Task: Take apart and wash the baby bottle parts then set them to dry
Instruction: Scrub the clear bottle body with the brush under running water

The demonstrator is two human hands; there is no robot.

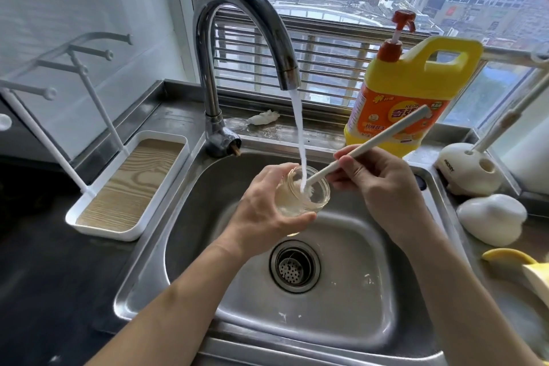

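Note:
My left hand [261, 211] grips a clear glass bottle body [315, 197] over the steel sink [341, 330], its open mouth tilted up toward the tap. Water from the faucet [237, 27] streams straight into the bottle. My right hand [377, 184] holds a long white bottle brush [386, 140] by its handle. The brush head is inside the bottle mouth, partly hidden by water and foam.
A white drying rack with pegs and a wood-look tray [127, 184] stands left of the sink. A yellow dish-soap jug [410, 92] sits behind on the ledge. White brush holder [466, 166], a white rounded piece [490, 218] and a yellow part [511, 258] lie at right.

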